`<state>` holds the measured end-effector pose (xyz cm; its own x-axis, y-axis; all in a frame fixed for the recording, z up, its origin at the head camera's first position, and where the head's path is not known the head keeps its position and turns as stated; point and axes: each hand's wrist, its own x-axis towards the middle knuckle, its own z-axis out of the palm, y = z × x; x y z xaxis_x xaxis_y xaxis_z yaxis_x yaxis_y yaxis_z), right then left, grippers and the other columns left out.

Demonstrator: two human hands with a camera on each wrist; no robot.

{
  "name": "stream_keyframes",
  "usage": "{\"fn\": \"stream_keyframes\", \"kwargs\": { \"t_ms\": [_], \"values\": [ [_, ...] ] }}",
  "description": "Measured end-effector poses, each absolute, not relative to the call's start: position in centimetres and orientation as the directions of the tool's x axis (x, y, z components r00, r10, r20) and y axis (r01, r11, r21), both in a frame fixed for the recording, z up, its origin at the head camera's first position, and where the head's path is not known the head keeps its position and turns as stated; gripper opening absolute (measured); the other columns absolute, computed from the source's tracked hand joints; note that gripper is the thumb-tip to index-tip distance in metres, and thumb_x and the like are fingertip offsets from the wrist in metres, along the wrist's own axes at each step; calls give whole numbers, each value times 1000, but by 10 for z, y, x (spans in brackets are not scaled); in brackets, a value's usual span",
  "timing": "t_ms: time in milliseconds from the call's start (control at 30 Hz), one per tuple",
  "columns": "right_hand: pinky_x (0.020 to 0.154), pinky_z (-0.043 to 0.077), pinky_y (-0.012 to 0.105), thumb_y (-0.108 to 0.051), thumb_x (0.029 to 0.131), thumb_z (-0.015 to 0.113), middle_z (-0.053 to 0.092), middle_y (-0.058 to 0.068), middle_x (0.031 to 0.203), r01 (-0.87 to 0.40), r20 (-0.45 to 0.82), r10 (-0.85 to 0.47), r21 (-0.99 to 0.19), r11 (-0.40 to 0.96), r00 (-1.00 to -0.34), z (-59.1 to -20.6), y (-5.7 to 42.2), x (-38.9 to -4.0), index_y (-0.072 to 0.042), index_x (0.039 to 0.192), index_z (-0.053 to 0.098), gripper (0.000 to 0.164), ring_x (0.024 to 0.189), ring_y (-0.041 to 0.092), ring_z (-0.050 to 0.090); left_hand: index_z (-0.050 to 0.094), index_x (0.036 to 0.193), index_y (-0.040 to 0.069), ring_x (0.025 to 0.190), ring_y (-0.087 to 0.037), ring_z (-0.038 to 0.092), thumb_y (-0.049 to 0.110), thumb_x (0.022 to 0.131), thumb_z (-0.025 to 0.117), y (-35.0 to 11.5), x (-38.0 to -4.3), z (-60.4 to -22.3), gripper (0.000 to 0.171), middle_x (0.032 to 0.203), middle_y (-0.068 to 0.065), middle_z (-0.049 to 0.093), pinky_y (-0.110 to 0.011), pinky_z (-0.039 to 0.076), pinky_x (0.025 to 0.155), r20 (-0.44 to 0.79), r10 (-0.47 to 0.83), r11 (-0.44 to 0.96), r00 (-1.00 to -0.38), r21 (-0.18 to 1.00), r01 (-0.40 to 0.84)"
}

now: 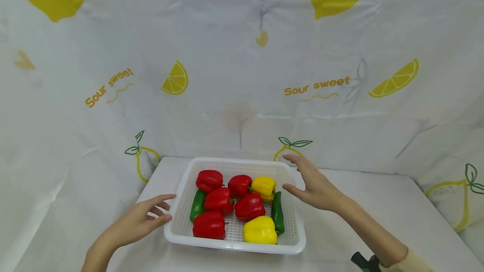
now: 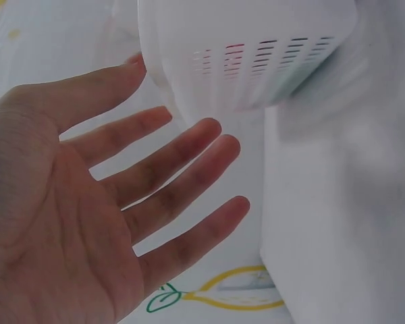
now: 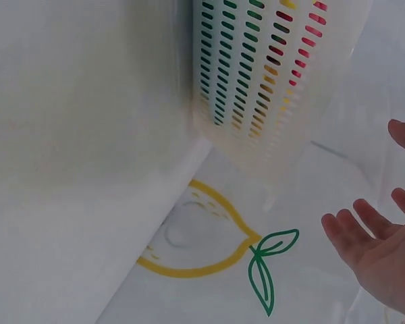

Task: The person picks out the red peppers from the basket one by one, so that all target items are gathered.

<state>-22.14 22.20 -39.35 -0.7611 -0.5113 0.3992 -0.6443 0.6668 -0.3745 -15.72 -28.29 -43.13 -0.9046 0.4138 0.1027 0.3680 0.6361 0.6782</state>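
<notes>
- From the head, here's the inside of the white basket [image 1: 234,245]: five red peppers [image 1: 219,200], two yellow peppers [image 1: 260,231] and two long green peppers [image 1: 277,213].
- Over to the left wrist, and it's the basket's outer wall, with red and a dull green glinting through the slots [image 2: 264,57]; the right wrist gets green, yellow and red through its own rows.
- That left wrist also lays the whole left hand [image 1: 138,223] bare, palm up close, fingers spread and nearly straight; from the head some of them bunch behind one another.
- Right hand [image 1: 315,186] now, by the basket's far right corner: thumb and forefinger wide apart, the others mostly hidden from the head. Its wrist camera finds fingertips loosely bent, a gap between them and the basket, the hand cut off at the frame's edge.
- Does the left thumb touch the left rim? They overlap in the left wrist view, and I can't tell.
- Low in the head view, a dark object [image 1: 366,262] beside the sleeve [image 1: 408,261] is cut off, hard to name.
- And the basket itself: upright, shallow, rounded corners, on the white desk [image 1: 397,205], near its far left corner, back rim by the far edge. Glossy peppers lie on their sides, the left green one partly covered by reds.
</notes>
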Motion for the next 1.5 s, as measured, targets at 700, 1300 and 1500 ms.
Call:
{"fn": "stream_keyframes", "kwargs": {
  "t_ms": [700,1300,1500],
  "values": [
    [109,57,64,-24,101,76,60,22,153,-556,101,-680,-668,495,-726,-384,176,-249,-7,154,47,63,137,44,62,53,157,6,102,0,71,25,105,74,-278,-146,-440,60,129,-16,71,-20,62,87,58,401,537,-914,794,285],
    [105,63,38,-14,94,81,65,19,147,-435,-298,-847,-754,492,-440,-382,137,-293,-2,142,64,52,139,41,60,47,163,13,106,-22,76,29,105,73,-273,-136,-448,66,126,-15,73,-21,60,84,-48,261,580,-964,807,116],
    [103,64,37,-11,92,82,63,12,153,-422,-422,-819,-708,566,-389,-386,129,-303,-8,144,65,55,141,34,61,42,166,11,106,-26,76,25,107,69,-270,-132,-452,66,122,-16,72,-23,60,82,-64,264,544,-962,834,94]
  ]
}}
